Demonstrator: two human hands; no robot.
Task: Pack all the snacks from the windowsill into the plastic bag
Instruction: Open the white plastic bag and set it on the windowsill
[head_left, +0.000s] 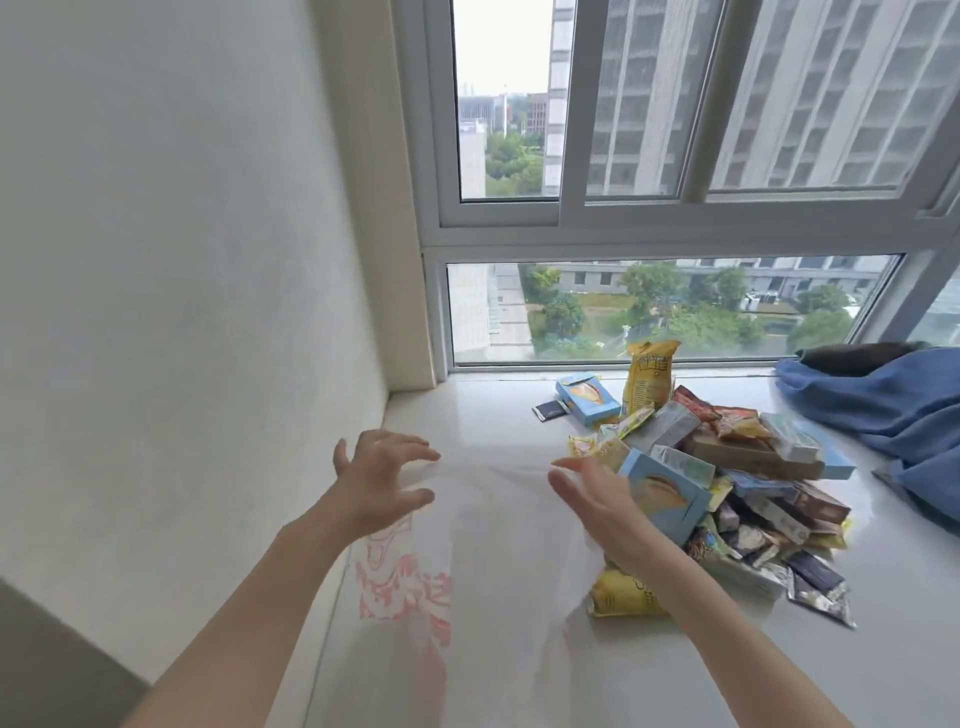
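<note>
Spreading the plastic bag (467, 519) mouth, left hand (382, 475) and right hand (597, 499) keep fingers splayed, pinching nothing; widen it toward the snacks (727, 483) beside the right hand.

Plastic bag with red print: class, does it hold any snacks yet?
Empty: the translucent plastic bag shows no packets inside; the snack pile lies beside it.

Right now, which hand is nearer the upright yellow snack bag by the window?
Right. The right hand is below the upright yellow snack bag, beside the pile; the left hand is farther left.
</note>
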